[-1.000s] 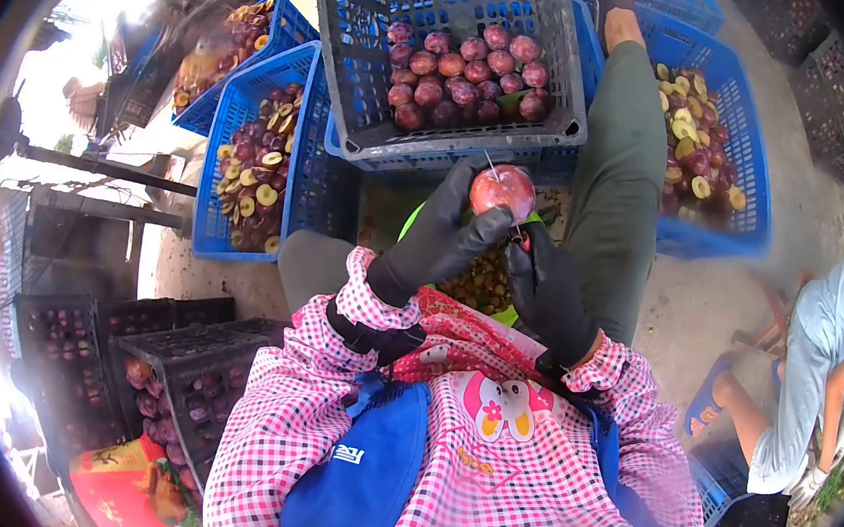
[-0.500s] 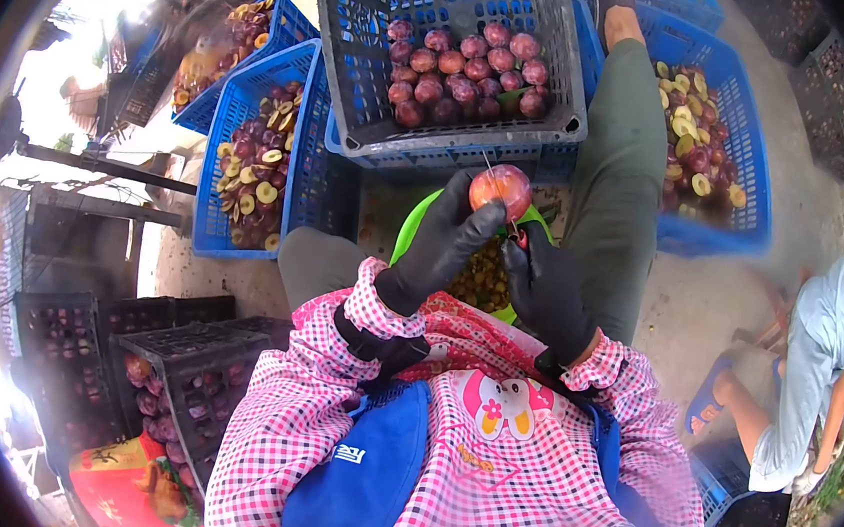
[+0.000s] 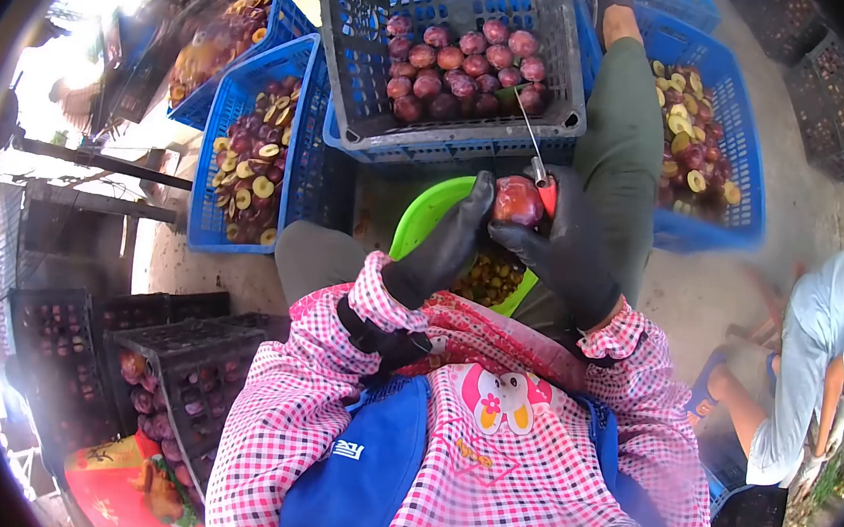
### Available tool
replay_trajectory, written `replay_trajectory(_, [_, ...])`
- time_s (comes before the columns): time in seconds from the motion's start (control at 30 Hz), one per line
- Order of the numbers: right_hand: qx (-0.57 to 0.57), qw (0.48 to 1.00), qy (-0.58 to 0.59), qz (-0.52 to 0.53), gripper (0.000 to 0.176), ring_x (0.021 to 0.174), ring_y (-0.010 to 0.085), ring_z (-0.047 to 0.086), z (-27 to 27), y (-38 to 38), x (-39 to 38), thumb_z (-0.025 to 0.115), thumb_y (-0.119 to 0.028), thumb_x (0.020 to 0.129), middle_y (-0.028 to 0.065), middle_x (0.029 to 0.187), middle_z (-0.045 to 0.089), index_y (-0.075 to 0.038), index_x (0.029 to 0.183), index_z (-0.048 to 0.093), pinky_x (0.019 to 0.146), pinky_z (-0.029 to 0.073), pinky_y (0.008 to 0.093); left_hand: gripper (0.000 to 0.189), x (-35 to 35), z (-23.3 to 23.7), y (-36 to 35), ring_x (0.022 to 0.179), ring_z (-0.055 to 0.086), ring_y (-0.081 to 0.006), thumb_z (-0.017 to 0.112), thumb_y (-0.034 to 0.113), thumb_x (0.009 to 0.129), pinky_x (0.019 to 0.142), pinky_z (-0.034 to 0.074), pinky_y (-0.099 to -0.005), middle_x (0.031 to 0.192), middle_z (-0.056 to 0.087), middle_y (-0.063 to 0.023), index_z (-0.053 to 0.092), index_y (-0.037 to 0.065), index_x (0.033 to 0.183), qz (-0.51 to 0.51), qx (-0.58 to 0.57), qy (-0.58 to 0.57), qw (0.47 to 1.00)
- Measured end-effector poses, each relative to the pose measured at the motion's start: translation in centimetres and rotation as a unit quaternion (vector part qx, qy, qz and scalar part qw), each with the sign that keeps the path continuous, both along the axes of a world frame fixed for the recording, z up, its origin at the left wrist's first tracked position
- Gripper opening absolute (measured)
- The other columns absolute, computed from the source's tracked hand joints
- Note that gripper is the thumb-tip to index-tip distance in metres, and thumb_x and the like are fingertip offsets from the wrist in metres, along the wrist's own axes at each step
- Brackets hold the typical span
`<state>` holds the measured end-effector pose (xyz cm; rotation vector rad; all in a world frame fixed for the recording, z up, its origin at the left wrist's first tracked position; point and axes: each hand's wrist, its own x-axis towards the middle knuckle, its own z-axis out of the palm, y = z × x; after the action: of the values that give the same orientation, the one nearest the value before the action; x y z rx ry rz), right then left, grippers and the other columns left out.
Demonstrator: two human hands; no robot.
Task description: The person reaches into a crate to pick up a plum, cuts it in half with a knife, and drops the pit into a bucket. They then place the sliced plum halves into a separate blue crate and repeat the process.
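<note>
A dark red plum (image 3: 516,200) is pinched between both my black-gloved hands above a green bowl (image 3: 424,220) of pits on my lap. My left hand (image 3: 440,249) supports the plum from its left side. My right hand (image 3: 566,246) wraps its right side and also grips a small red-handled knife (image 3: 537,155), whose thin blade points up and away toward the dark crate of whole plums (image 3: 459,64).
Blue crates of halved plums stand at the left (image 3: 251,153) and right (image 3: 699,137). Dark crates with plums (image 3: 166,382) sit at my lower left. Another person (image 3: 819,369) crouches at the right edge on the concrete floor.
The knife has come out of the plum: its blade now points up past the fruit. My right hand has risen beside the plum, and the fruit has turned to a darker side.
</note>
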<state>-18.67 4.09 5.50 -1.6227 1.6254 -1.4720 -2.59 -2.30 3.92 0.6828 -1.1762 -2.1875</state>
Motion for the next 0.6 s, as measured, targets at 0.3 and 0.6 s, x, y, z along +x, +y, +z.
replay_trajectory(0.3, [-0.020, 0.983, 0.168, 0.068, 0.057, 0.071, 0.0289, 0.064, 1.5, 1.6, -0.5, 0.085, -0.044, 0.064, 0.0114, 0.081, 0.060, -0.006, 0.100, 0.061, 0.063, 0.051, 0.0377, 0.032, 0.2, -1.7, 1.9, 0.093, 0.059, -0.0111, 0.050, 0.021, 0.101, 0.086, 0.049, -0.0289, 0.115, 0.059, -0.0069, 0.049, 0.003, 0.127, -0.048, -0.233, 0.033, 0.971])
replay_trajectory(0.6, [0.160, 0.920, 0.070, 0.350, 0.035, 0.063, 0.0176, 0.061, 2.6, 2.6, -2.6, 0.075, -0.036, 0.079, 0.0059, 0.077, 0.059, -0.010, 0.100, 0.062, 0.055, 0.047, 0.0321, 0.042, 1.0, -4.4, 3.8, 0.085, 0.057, -0.0129, 0.069, 0.006, 0.085, 0.072, 0.047, -0.0293, 0.096, 0.056, -0.0060, 0.048, 0.007, 0.122, -0.278, 0.096, 0.041, 0.955])
